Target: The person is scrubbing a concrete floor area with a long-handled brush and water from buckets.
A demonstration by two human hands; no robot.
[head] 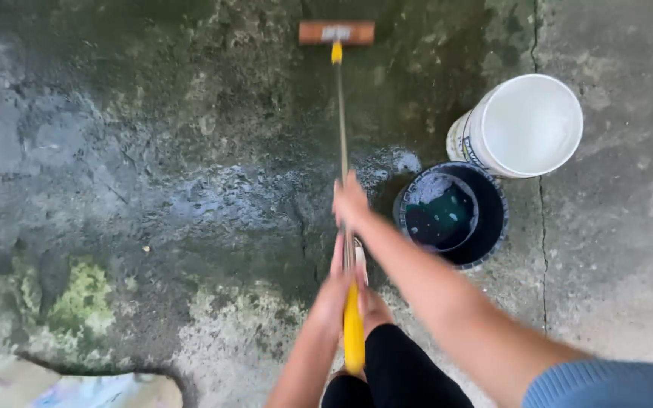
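Wet concrete floor (pixel 153 174), brush head (pixel 336 32) beyond grip

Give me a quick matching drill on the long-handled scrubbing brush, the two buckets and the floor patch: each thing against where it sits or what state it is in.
Things:
1. brown wooden brush head
2. white plastic bucket
3. dark blue plastic bucket
4. green mossy patch on the concrete floor

Places and states:
A. holds dark water
B. lower left of the view
C. top centre, at the far end of the pole
D. empty, upper right, beside the other bucket

Pairs: 1-C, 2-D, 3-A, 4-B.
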